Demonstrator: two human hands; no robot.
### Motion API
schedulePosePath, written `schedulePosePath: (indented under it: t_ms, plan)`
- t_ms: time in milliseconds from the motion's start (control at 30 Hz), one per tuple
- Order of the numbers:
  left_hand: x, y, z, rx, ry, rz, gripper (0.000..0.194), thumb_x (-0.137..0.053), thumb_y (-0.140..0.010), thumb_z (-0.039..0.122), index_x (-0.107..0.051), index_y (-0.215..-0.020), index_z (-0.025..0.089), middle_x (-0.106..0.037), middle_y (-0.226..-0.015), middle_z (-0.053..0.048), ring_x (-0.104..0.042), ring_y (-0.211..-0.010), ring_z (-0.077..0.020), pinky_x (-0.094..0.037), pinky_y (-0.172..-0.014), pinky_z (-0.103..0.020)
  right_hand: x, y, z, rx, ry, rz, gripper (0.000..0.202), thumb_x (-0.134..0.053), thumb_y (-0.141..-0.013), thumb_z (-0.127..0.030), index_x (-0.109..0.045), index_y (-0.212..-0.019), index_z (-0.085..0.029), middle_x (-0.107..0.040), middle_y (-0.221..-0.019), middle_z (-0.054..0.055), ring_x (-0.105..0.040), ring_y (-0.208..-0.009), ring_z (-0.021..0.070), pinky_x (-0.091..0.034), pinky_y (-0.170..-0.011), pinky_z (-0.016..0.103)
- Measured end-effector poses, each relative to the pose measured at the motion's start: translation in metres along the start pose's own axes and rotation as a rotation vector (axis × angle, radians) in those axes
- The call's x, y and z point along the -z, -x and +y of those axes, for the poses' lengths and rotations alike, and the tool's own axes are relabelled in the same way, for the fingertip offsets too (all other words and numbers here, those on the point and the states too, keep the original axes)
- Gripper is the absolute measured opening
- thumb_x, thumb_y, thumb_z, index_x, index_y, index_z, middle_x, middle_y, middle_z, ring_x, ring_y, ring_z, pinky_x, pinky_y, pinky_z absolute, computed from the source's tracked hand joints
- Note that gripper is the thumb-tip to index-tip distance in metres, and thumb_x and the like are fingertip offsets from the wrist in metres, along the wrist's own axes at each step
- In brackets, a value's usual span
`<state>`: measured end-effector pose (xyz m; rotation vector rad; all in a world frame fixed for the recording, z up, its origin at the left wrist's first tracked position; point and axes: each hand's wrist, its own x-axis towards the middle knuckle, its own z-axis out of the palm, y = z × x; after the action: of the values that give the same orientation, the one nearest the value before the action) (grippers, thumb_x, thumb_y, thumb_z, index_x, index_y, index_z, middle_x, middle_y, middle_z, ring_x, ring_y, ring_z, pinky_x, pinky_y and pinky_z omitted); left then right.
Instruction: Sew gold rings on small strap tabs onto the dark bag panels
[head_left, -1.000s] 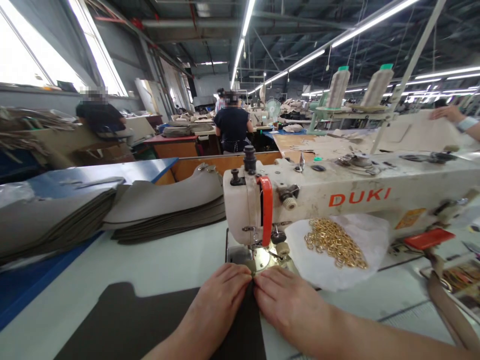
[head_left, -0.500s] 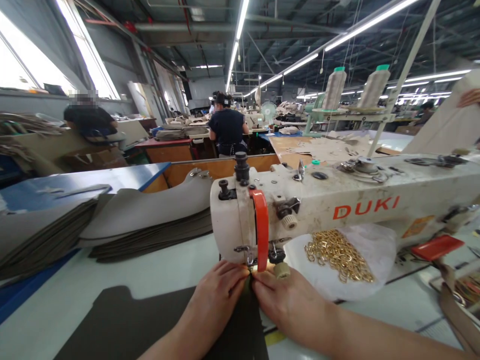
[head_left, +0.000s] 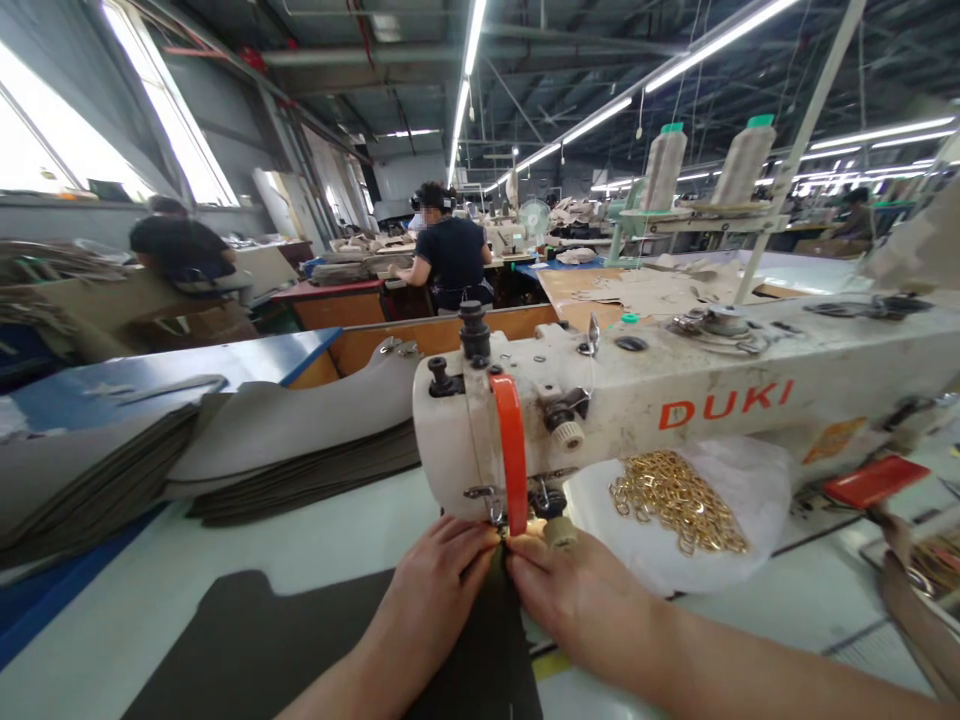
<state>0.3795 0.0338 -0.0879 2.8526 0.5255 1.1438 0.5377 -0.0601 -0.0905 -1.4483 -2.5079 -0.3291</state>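
A dark grey fabric panel (head_left: 300,640) lies flat on the pale table, its narrow end under the head of a white sewing machine (head_left: 450,430). My left hand (head_left: 431,590) pinches this end from the left, fingertips close beside the needle area. From the right, my right hand (head_left: 577,590) is closed at the same spot, thumb and forefinger at the panel's edge. Its fingertips are partly hidden behind the orange guard (head_left: 510,455) and a beige knob (head_left: 559,533). A small lamp glow lights the fingertips; whatever small piece lies between them cannot be made out.
Right of the needle, gold metal rings (head_left: 679,500) lie in a white plastic bag (head_left: 757,490). Stacked grey panels (head_left: 300,430) stand at left. A red tray (head_left: 876,482) and thread cones (head_left: 664,170) are to the right. Co-workers (head_left: 454,250) are farther back.
My hands stay at the needle, almost unmoved; the view shifts slightly. At the far right, the raised beige cloth has dropped and the hand on it is gone. A co-worker's arm now reaches left.
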Motion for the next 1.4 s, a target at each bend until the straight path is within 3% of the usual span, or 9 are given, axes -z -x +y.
schedulePosePath:
  t_ms: [300,467,633,767,1200,1400]
  plan:
    - [0.000,0.002,0.001,0.025,0.039,-0.036,0.025,-0.046,-0.091,0.017,-0.067,-0.079,0.018,-0.072,-0.078,-0.004,-0.067,-0.077,-0.0175,-0.059,-0.072,-0.030,-0.001,0.003,-0.001,-0.069,-0.019,0.080,0.006,-0.058,-0.085,-0.010,-0.058,-0.090,-0.013,-0.066,-0.096,0.008,-0.061,-0.083,0.0207,-0.047,-0.076,0.035]
    - [0.005,0.008,0.001,-0.034,-0.005,-0.099,0.027,-0.041,-0.093,0.015,-0.068,-0.090,0.016,-0.073,-0.088,-0.006,-0.068,-0.085,-0.0170,-0.058,-0.080,-0.032,0.002,0.007,-0.002,-0.024,-0.056,0.151,0.010,-0.058,-0.086,-0.010,-0.059,-0.096,-0.012,-0.066,-0.104,0.009,-0.059,-0.097,0.0217,-0.046,-0.082,0.034]
    - [0.012,0.017,0.003,-0.139,-0.155,-0.264,0.034,-0.036,-0.090,0.007,-0.065,-0.107,0.013,-0.072,-0.107,-0.008,-0.065,-0.102,-0.0174,-0.052,-0.094,-0.031,0.002,0.009,-0.002,0.010,-0.101,0.120,0.010,-0.055,-0.089,-0.014,-0.059,-0.099,-0.013,-0.065,-0.102,0.009,-0.057,-0.098,0.0205,-0.044,-0.086,0.034]
    - [0.014,0.019,0.005,-0.196,-0.246,-0.308,0.038,-0.032,-0.089,0.006,-0.065,-0.108,0.009,-0.071,-0.110,-0.011,-0.065,-0.105,-0.0181,-0.051,-0.094,-0.030,0.006,0.009,-0.003,0.016,-0.098,0.063,0.006,-0.055,-0.090,-0.014,-0.059,-0.095,-0.013,-0.065,-0.095,0.007,-0.057,-0.093,0.0201,-0.045,-0.083,0.033]
    - [0.014,0.015,0.003,-0.200,-0.200,-0.290,0.041,-0.034,-0.083,0.001,-0.065,-0.106,0.015,-0.072,-0.107,-0.008,-0.064,-0.107,-0.0170,-0.048,-0.097,-0.029,0.006,0.005,-0.005,0.014,-0.062,0.039,0.005,-0.056,-0.088,-0.014,-0.059,-0.092,-0.012,-0.064,-0.097,0.008,-0.056,-0.094,0.0208,-0.045,-0.083,0.033]
    - [0.014,0.012,0.003,-0.298,-0.333,-0.289,0.042,-0.032,-0.083,0.001,-0.069,-0.100,0.012,-0.074,-0.102,-0.009,-0.067,-0.100,-0.0175,-0.051,-0.093,-0.027,0.004,0.005,-0.004,0.002,-0.054,0.045,0.006,-0.056,-0.088,-0.013,-0.059,-0.093,-0.012,-0.064,-0.099,0.007,-0.056,-0.093,0.0206,-0.044,-0.084,0.032]
